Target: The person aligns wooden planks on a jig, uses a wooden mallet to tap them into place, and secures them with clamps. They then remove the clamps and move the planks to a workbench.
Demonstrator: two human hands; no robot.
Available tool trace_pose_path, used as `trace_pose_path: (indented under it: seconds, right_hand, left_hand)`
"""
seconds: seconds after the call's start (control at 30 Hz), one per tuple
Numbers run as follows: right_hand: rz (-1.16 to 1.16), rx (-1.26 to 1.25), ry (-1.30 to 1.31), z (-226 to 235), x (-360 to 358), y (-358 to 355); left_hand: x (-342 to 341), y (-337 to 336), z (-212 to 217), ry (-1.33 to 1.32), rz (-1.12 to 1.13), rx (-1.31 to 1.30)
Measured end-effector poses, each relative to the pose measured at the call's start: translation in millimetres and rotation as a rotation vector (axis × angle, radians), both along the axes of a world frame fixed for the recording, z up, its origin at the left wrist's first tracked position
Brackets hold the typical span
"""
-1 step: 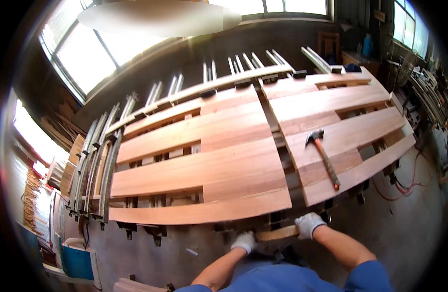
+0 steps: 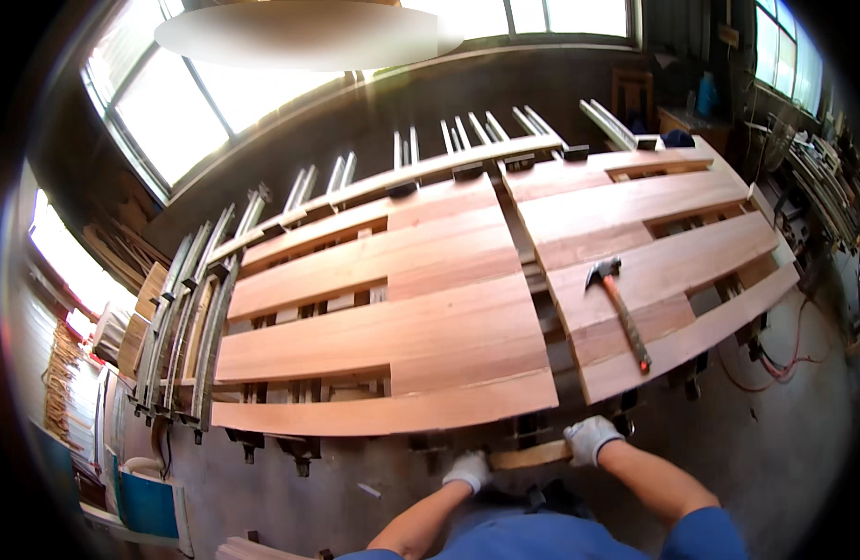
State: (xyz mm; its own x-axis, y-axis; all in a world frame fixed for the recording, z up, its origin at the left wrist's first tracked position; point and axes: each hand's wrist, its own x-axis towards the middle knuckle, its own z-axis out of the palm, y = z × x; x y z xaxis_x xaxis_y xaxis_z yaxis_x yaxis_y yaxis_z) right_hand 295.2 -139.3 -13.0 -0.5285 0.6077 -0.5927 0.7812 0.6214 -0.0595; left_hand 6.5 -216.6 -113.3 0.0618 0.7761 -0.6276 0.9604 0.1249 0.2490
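Near my body, just in front of the panels' near edge, a short wooden strip (image 2: 531,455) spans my two gloved hands. My left hand (image 2: 469,469) is closed at its left end, the fingers partly blurred. The right end is in the closed grip of my right hand (image 2: 592,439). Beyond them lie two flat wooden panels of joined boards with long slots: a larger left panel (image 2: 467,327) and a right panel (image 2: 635,233), with a narrow gap between. A claw hammer (image 2: 622,315) rests on the right panel, its head pointing away from me.
Metal bar clamps (image 2: 206,336) stand along the left side, and more bars stick out past the far edge. A long light wooden strip (image 2: 430,161) lies along that edge. A red hose (image 2: 780,367) is on the floor at right. Boards (image 2: 253,549) show at the bottom left.
The whole view has shifted by a small amount, with the panels a little lower in the picture. Both hands keep their hold on the wooden strip.
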Motion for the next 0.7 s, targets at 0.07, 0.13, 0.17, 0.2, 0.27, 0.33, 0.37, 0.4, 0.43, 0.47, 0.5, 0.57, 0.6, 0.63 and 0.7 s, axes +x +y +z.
trace_pose_path:
  seconds: [0.07,0.13,0.17,0.2,0.27,0.33,0.37,0.4,0.43,0.47,0.5,0.57,0.6,0.63,0.7]
  right_hand:
    - [-0.042,-0.014,0.033,11,2,-3]
    - [-0.029,-0.02,0.059,16,-2,-1]
    - [-0.015,-0.023,0.072,12,-6,-1]
    - [-0.021,-0.026,0.074,15,-6,-2]
    - [-0.031,-0.04,0.063,10,-3,-2]
    - [-0.072,-0.062,0.035,13,-8,-2]
    - [-0.133,-0.062,-0.001,3,-8,-3]
    - [-0.149,-0.073,-0.026,2,-11,-3]
    - [-0.164,-0.085,-0.048,4,-13,-3]
    - [-0.146,-0.09,-0.033,9,-12,-2]
    - [-0.127,-0.096,-0.017,16,-10,-1]
    - [-0.112,-0.096,0.014,20,-7,4]
    - [-0.12,-0.092,0.025,16,-3,3]
    - [-0.127,-0.088,0.036,15,-1,3]
    - [-0.145,-0.13,0.024,16,-4,3]
  left_hand:
    - [9,1,42,0.001,0.014,-0.012]
    - [1,4,24,0.019,0.02,-0.019]
    - [-6,-1,10,0.028,0.029,-0.032]
    - [-9,-3,-4,0.021,0.007,0.037]
    - [-11,1,-25,0.006,0.0,0.023]
    - [-20,1,-51,-0.028,-0.026,0.002]
    - [-24,4,-70,-0.064,-0.067,-0.007]
    - [-28,6,-76,-0.099,-0.1,-0.025]
    - [-33,5,-81,-0.099,-0.127,-0.066]
    - [-30,7,-71,-0.106,-0.156,-0.101]
    - [-30,10,-65,-0.112,-0.184,-0.135]
    - [-29,14,-58,-0.144,-0.199,-0.139]
    - [-23,17,-44,-0.148,-0.226,-0.143]
    - [-18,21,-31,-0.152,-0.253,-0.146]
    - [-20,18,-21,-0.181,-0.24,-0.139]
